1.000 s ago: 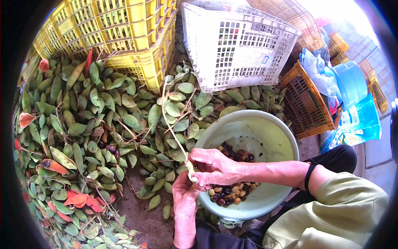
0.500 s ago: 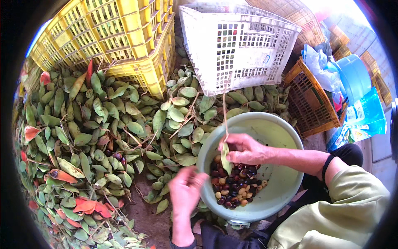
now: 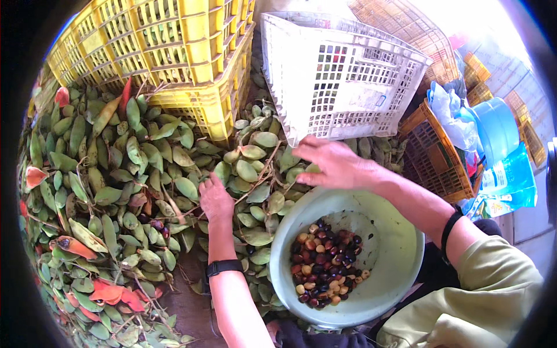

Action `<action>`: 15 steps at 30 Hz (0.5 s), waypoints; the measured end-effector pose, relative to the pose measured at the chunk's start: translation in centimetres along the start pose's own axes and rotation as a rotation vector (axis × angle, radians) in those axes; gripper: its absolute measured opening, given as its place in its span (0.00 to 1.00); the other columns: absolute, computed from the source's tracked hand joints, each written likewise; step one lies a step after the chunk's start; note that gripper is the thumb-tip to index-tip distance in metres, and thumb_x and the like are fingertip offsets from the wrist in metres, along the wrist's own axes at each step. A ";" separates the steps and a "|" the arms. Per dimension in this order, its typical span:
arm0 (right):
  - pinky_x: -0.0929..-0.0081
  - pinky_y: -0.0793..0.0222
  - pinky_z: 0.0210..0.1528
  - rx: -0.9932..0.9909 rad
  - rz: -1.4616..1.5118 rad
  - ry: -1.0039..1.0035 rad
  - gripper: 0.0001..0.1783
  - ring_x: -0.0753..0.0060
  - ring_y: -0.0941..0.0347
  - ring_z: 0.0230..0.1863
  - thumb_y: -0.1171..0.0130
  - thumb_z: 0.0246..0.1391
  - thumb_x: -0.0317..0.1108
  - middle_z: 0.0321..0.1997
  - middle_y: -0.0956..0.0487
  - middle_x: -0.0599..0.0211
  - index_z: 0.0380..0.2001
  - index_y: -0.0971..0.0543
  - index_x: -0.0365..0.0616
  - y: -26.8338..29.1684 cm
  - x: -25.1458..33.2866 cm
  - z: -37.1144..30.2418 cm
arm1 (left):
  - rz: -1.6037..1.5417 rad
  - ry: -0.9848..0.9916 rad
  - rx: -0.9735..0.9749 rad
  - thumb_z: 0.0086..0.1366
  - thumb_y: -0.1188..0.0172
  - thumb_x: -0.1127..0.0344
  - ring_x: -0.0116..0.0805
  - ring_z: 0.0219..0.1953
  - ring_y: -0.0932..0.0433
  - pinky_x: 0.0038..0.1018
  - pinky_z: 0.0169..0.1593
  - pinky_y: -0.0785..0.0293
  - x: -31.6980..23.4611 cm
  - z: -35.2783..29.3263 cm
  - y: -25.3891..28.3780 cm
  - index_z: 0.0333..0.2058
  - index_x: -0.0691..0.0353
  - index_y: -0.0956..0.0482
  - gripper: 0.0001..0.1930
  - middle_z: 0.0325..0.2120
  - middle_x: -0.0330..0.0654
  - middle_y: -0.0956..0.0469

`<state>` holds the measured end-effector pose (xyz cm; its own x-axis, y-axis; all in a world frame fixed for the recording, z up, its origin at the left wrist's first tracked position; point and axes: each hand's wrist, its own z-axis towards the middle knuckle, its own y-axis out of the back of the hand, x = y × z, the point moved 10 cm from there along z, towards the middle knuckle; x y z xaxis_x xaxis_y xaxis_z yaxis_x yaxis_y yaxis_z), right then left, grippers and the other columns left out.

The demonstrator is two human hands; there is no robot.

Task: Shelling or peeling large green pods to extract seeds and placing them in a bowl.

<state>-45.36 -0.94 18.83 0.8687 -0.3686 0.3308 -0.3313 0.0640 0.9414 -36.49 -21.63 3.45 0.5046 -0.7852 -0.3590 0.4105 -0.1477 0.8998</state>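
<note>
My left hand (image 3: pixel 216 200) reaches down onto a heap of green seed pods (image 3: pixel 187 188), its fingertips among them and apart. I see nothing held in it. Beyond the far rim of a pale green basin (image 3: pixel 400 290), my right hand (image 3: pixel 333 163) is stretched over more pods, just below the white crate. Its thumb and fingers are spread with nothing visibly between them. In the basin lies a pile of glossy dark brown and cream seeds (image 3: pixel 328 261).
Stacked yellow crates (image 3: pixel 200 95) stand at the back left. A white crate (image 3: pixel 360 81) leans behind the basin. To the right are an orange-brown crate (image 3: pixel 435 151), a blue tub (image 3: pixel 494 130) and a blue bag (image 3: pixel 510 182). Red split pods (image 3: pixel 116 293) lie at the left.
My right hand has let go of the stemmed pod and moved away from me, past the basin's rim. My left hand has moved from beside the basin up and left onto the heap.
</note>
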 end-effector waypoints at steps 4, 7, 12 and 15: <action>0.58 0.29 0.40 -0.111 0.174 0.100 0.17 0.55 0.25 0.38 0.42 0.55 0.38 0.37 0.27 0.54 0.43 0.26 0.37 -0.5 1.3 -2.3 | -0.107 0.059 0.059 0.49 0.40 0.76 0.53 0.44 0.26 0.39 0.49 0.30 -0.7 -1.0 0.1 0.45 0.67 0.30 0.22 0.40 0.53 0.24; 0.66 0.28 0.34 -0.006 0.589 0.061 0.13 0.60 0.23 0.33 0.43 0.55 0.33 0.32 0.25 0.56 0.40 0.25 0.35 -2.4 2.4 -3.5 | -0.262 0.021 -0.097 0.49 0.38 0.77 0.55 0.40 0.24 0.41 0.44 0.27 -0.5 -4.0 3.5 0.43 0.68 0.26 0.20 0.38 0.55 0.23; 0.76 0.36 0.26 0.036 1.078 -0.169 0.24 0.79 0.33 0.26 0.49 0.61 0.51 0.24 0.32 0.68 0.31 0.29 0.36 -7.8 4.9 -2.2 | -0.354 -0.026 -0.275 0.52 0.37 0.77 0.56 0.40 0.23 0.40 0.46 0.26 -2.4 -9.8 12.2 0.43 0.69 0.25 0.18 0.39 0.57 0.23; 0.77 0.34 0.28 -0.065 1.201 -0.254 0.30 0.78 0.32 0.30 0.46 0.57 0.59 0.31 0.30 0.68 0.40 0.31 0.37 -10.4 5.6 -0.2 | -0.357 -0.066 -0.322 0.54 0.38 0.76 0.55 0.41 0.22 0.41 0.45 0.25 -5.1 -12.6 15.3 0.44 0.69 0.25 0.17 0.39 0.56 0.23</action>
<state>-37.01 -3.47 10.89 -0.0741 -0.2133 0.9742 -0.8460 0.5306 0.0518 -23.21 -12.33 15.93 0.2448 -0.7574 -0.6054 0.7689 -0.2287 0.5971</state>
